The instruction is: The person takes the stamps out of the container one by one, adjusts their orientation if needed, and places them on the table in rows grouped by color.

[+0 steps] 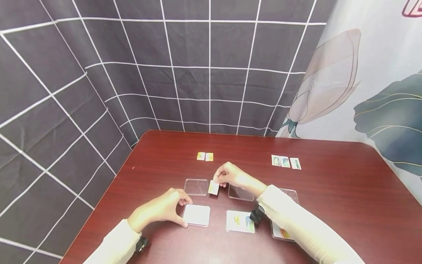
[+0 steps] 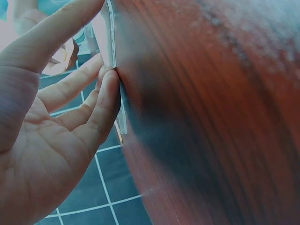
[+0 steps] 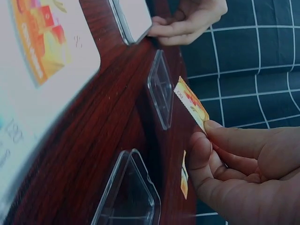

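Observation:
My right hand [image 1: 229,174] pinches a small yellow-and-white postage stamp [image 1: 213,187] between thumb and finger. In the right wrist view, the stamp [image 3: 192,103] shows a perforated edge and an orange print. It is held above the table, beside an empty clear plastic lid [image 1: 196,187]. My left hand [image 1: 167,205] grips the left side of a clear plastic case [image 1: 196,215] with a white top, thumb at the near corner and fingers at the far one. The left wrist view shows those fingertips [image 2: 110,82] against the case's edge.
Two yellow stamps [image 1: 205,156] lie at the back, several green-blue ones [image 1: 285,161] at back right. A case with stamps [image 1: 240,221] sits in front. Another case [image 1: 279,233] and two clear lids [image 1: 241,193] are partly behind my right arm. Dark grid cloth [image 1: 191,80] hangs behind the table.

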`<state>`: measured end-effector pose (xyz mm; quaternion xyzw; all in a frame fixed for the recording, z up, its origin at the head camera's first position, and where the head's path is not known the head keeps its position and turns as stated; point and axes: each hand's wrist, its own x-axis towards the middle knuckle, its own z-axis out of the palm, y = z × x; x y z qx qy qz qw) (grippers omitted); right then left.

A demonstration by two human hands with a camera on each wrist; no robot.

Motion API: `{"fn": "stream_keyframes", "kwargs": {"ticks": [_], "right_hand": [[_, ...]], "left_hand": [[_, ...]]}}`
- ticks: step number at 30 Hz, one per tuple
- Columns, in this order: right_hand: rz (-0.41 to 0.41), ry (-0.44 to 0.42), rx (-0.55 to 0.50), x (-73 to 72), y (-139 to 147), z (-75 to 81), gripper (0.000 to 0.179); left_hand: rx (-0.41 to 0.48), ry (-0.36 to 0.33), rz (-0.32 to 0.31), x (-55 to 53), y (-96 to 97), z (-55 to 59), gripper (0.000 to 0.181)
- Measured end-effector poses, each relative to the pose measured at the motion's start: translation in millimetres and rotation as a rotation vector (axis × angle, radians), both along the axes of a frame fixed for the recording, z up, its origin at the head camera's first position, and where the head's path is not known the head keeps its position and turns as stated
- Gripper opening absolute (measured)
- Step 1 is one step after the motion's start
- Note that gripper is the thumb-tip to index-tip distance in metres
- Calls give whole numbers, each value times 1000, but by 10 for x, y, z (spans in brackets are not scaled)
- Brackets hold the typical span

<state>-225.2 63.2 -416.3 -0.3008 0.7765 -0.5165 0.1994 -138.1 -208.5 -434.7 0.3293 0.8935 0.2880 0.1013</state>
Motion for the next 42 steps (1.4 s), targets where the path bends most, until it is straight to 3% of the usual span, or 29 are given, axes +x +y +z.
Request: {"fn": "stream_keyframes", "kwargs": {"ticks": [19,42], "right_hand": [[-36,-52,15,-61,40,10,5],[-56,-25,28,-181,78,47,5]], "left_hand": [[6,7,-6,20,1,-2,52],[-11,14,0,6,8,23,52]]}}
